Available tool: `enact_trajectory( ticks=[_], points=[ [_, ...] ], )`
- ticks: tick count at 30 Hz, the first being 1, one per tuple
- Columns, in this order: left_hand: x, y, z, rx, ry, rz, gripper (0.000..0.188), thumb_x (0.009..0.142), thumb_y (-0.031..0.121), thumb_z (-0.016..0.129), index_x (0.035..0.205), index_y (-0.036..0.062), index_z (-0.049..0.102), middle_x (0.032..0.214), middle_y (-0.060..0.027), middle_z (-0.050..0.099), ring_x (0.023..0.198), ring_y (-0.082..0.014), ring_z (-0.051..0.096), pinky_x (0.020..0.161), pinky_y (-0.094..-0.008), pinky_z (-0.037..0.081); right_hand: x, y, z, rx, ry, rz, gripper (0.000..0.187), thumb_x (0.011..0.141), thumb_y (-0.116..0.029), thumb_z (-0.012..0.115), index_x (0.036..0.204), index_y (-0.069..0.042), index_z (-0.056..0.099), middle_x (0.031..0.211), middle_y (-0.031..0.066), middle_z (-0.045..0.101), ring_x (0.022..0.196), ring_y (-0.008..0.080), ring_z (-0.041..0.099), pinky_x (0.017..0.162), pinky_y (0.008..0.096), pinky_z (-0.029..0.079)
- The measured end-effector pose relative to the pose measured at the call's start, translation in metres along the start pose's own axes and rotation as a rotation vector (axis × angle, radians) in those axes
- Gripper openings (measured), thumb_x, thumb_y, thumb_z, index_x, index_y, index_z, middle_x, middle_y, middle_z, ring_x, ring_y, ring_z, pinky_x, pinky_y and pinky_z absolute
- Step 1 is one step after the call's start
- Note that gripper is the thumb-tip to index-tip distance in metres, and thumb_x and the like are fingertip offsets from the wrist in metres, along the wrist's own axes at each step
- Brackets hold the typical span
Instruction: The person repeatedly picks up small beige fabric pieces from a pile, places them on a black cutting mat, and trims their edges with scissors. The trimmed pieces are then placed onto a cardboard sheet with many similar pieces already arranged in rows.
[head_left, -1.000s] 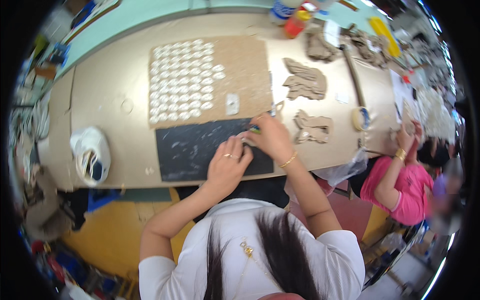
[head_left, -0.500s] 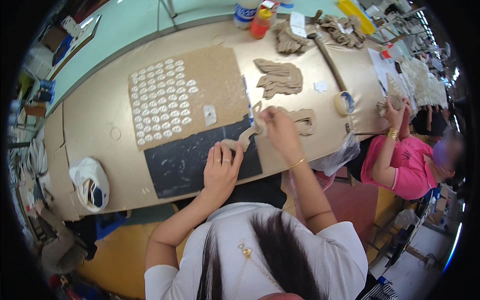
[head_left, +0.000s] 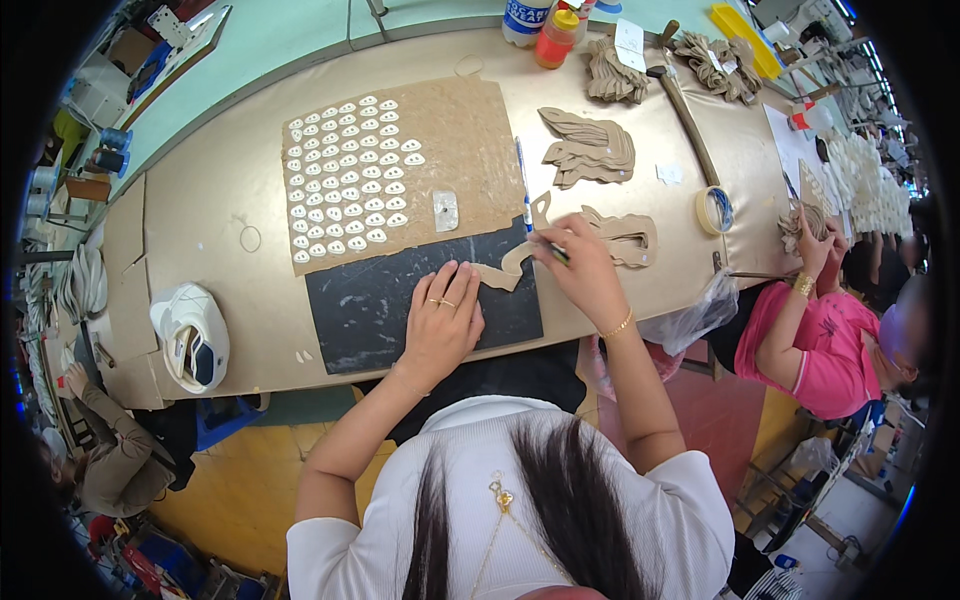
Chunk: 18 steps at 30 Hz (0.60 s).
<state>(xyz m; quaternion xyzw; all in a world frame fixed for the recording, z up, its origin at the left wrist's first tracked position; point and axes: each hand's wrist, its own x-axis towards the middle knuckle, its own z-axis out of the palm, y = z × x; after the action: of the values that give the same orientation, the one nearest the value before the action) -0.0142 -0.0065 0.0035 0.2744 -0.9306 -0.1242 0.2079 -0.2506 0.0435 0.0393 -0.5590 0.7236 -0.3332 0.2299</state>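
Observation:
My left hand [head_left: 441, 318] lies with its fingers stretched out over the left end of a curved beige fabric strip [head_left: 508, 272], on a black mat [head_left: 365, 325]. My right hand [head_left: 585, 272] is closed around a slim dark pen-like tool [head_left: 558, 252], beside the strip's right part. The strip's narrow upper end rises past the mat's edge, and its left end is partly under my left fingers. A beige loop-shaped piece [head_left: 645, 242] lies just right of my right hand. A blue-and-white pen [head_left: 523, 180] lies along the edge of a brown board.
Small white pieces stand in rows on the brown board [head_left: 470, 120], with a clear plate [head_left: 445, 210]. Stacked beige pieces [head_left: 595, 150], a tape roll [head_left: 714, 210], a hammer [head_left: 690, 125] and bottles [head_left: 555, 40] sit farther off. A white shoe [head_left: 190, 335] is left; a co-worker in pink [head_left: 800, 360] sits right.
My left hand has flattened onto the strip's left end. My right hand has turned, and the dark tool now shows in its fingers. The whole view has shifted slightly.

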Motion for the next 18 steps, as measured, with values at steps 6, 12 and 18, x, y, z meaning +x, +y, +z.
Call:
enact_trajectory(
  ticks=[6, 12, 18],
  points=[
    [0.000, 0.000, -0.002, 0.024, -0.006, 0.034, 0.046, 0.082, 0.014, 0.071, 0.124, -0.0030, 0.065, 0.128, -0.0137, 0.063, 0.122, -0.0286, 0.056, 0.101, -0.0462, 0.043, 0.023, -0.004, 0.001, -0.280, -0.285, -0.055, 0.022, 0.086, -0.017, 0.075, 0.102, -0.002, 0.070, 0.099, 0.0125, 0.066, 0.089, 0.0316, 0.067, 0.079, 0.0414, 0.053],
    [-0.004, -0.002, -0.003, 0.027, -0.016, 0.078, 0.042, 0.082, 0.017, 0.072, 0.120, -0.0007, 0.067, 0.125, -0.0112, 0.064, 0.121, -0.0247, 0.057, 0.099, -0.0439, 0.042, 0.009, -0.019, -0.021, -0.256, -0.493, -0.053, 0.019, 0.087, -0.017, 0.072, 0.102, -0.006, 0.072, 0.091, 0.0138, 0.074, 0.084, 0.0348, 0.071, 0.075, 0.0443, 0.055],
    [-0.008, -0.001, -0.004, -0.047, -0.028, 0.156, 0.036, 0.082, 0.018, 0.073, 0.114, 0.0021, 0.068, 0.122, -0.0074, 0.064, 0.118, -0.0219, 0.059, 0.097, -0.0425, 0.041, -0.014, -0.022, -0.045, 0.240, -0.871, 0.068, 0.016, 0.087, -0.012, 0.069, 0.101, -0.005, 0.074, 0.097, 0.0145, 0.074, 0.083, 0.0341, 0.070, 0.077, 0.0395, 0.055]
  ],
)
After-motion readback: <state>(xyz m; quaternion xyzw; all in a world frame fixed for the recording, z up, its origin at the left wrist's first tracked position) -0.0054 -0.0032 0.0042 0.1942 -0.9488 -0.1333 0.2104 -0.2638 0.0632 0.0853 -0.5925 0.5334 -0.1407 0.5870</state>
